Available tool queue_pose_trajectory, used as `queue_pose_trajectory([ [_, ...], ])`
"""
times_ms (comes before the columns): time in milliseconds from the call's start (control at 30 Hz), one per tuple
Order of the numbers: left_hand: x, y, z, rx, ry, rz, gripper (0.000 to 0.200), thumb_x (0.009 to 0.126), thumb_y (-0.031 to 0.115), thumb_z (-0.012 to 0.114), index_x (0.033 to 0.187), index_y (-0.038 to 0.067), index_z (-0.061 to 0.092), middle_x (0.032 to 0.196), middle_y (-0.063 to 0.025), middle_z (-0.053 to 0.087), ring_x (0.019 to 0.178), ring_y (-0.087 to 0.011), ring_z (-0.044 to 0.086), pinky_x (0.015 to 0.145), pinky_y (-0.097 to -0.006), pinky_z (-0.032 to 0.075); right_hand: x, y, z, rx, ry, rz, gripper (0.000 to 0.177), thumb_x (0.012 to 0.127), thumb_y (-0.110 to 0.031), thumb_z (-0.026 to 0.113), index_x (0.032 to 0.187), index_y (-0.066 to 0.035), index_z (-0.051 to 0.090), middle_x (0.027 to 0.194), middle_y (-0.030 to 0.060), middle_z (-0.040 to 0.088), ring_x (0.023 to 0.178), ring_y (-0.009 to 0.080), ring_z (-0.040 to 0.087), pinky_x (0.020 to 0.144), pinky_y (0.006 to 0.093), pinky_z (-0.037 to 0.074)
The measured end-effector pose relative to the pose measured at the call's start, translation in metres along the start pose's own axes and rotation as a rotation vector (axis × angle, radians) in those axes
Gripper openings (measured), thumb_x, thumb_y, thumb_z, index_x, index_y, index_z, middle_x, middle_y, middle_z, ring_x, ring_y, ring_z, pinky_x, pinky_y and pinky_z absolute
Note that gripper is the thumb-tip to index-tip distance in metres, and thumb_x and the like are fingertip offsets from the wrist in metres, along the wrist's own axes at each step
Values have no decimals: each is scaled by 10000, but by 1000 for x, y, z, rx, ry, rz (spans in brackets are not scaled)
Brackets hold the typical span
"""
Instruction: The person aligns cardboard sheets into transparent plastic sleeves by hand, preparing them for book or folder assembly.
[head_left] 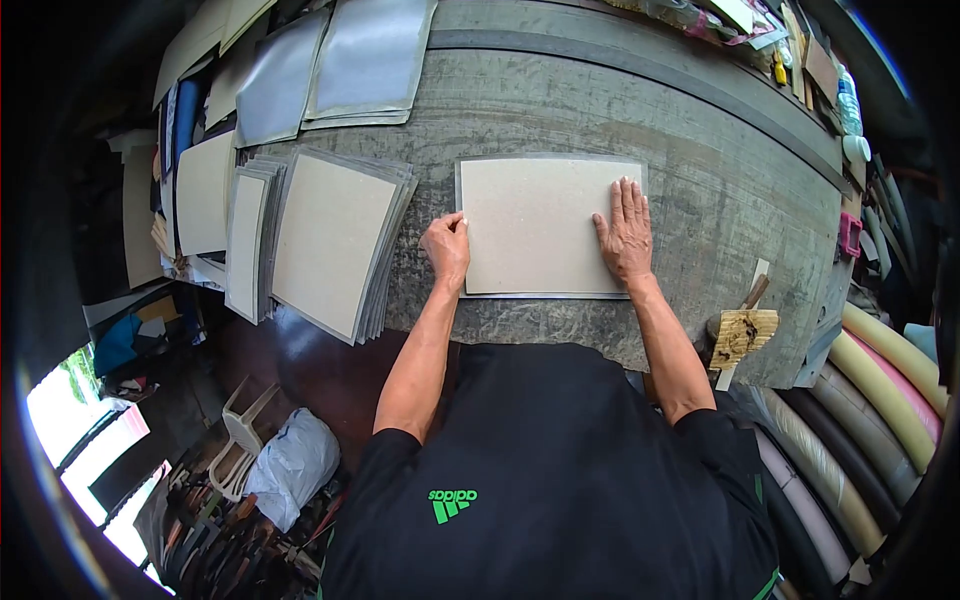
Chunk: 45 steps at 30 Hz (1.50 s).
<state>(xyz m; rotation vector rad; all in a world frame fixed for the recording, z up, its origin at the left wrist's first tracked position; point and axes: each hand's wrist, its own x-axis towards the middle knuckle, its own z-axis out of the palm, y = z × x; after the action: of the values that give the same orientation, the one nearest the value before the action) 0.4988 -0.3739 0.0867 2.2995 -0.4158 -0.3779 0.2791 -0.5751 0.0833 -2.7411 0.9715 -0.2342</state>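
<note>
In front of me on the worktable lies a beige cardboard panel [540, 225], set on a slightly larger grey sheet [550, 157] whose border shows around it. My left hand [447, 247] is closed at the panel's left side, thumb and forefinger pinching the grey sheet's edge. Flat on the right part of the panel rests my right hand [627, 232], its fingers stretched out and pointing away from me. To the left stands a stack of similar beige panels with grey borders [335, 235], beside a narrower stack [247, 240].
Shiny grey sheets [365, 60] lie at the back left of the worktable [730, 200]. A wooden block with brush-like sticks [745, 335] sits at the front right. Rolls of material [880, 390] lean at right. A plastic chair [240, 430] and white bag [293, 465] are below left.
</note>
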Motion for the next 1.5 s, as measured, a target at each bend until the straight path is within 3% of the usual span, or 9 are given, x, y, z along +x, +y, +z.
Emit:
queue_pose_trajectory([
  [33, -1, 1, 1, 41, 25, 36, 146, 775, 56, 688, 903, -8, 718, 822, -176, 668, 767, -312, 650, 736, -401, 511, 0, 2, 3, -11, -41, 18, 645, 982, -415, 379, 1484, -37, 230, 1553, 136, 200, 1450, 263, 142, 1188, 396, 98],
  [400, -1, 32, -4, 616, -42, 310, 184, 764, 55, 676, 948, 48, 687, 936, -119, 566, 927, -296, 549, 792, -465, 450, 1, 1, 6, -49, -39, 43, 689, 966, -427, 409, 1488, -27, 204, 1554, 143, 192, 1451, 272, 133, 1184, 427, 87],
  [467, 4, 34, 5, 636, 112, 507, 293, 786, 40, 632, 1079, 44, 642, 1046, -123, 536, 1059, -292, 487, 888, -469, 403, 1, -2, 6, -127, -73, 63, 691, 966, -433, 401, 1489, -29, 200, 1558, 139, 181, 1456, 265, 112, 1181, 459, 52],
  [567, 9, 34, 48, 679, -92, 792, 439, 868, 86, 539, 1302, 28, 517, 1444, -177, 365, 1404, -356, 231, 1132, -512, 223, 1, -3, 7, -105, -87, 78, 691, 962, -439, 398, 1486, -27, 214, 1559, 137, 183, 1458, 259, 106, 1176, 482, 34],
  [633, 5, 54, 83, 524, -242, 900, 531, 913, 211, 501, 1399, 18, 406, 1548, -146, 210, 1450, -344, 96, 1168, -530, 99, 1, -3, 6, -105, -80, 85, 691, 960, -440, 400, 1483, -25, 222, 1558, 135, 185, 1458, 258, 107, 1175, 483, 36],
  [1000, 8, 70, 96, 470, -389, 885, 661, 938, 405, 452, 1457, 26, 302, 1556, -121, 204, 1450, -297, 132, 1179, -472, 77, 6, -3, 7, -98, -53, 93, 677, 960, -446, 385, 1481, -39, 240, 1553, 118, 213, 1457, 247, 118, 1175, 480, 41],
  [1233, 55, 12, 23, 569, -272, 761, 678, 957, 398, 411, 1489, 29, 212, 1573, -118, 143, 1457, -290, 96, 1173, -480, 40, 14, -27, 19, -50, -41, 162, 780, 921, -453, 426, 1454, 74, 210, 1563, 213, 84, 1462, 312, 18, 1166, 496, -30],
  [1400, 59, 15, 25, 611, -303, 765, 681, 953, 403, 406, 1483, 17, 221, 1572, -119, 149, 1459, -286, 94, 1174, -477, 27, 65, -76, 40, 94, -146, -77, 768, 961, -511, 338, 1471, 42, 184, 1569, 180, 84, 1461, 291, 32, 1185, 423, -1],
  [1500, 58, 10, 23, 612, -297, 768, 683, 952, 415, 398, 1484, 22, 225, 1572, -114, 149, 1459, -283, 93, 1171, -488, 34, 47, -5, 19, -40, -18, 121, 771, 969, -528, 308, 1477, 34, 161, 1563, 182, 113, 1460, 286, 49, 1187, 418, 16],
])
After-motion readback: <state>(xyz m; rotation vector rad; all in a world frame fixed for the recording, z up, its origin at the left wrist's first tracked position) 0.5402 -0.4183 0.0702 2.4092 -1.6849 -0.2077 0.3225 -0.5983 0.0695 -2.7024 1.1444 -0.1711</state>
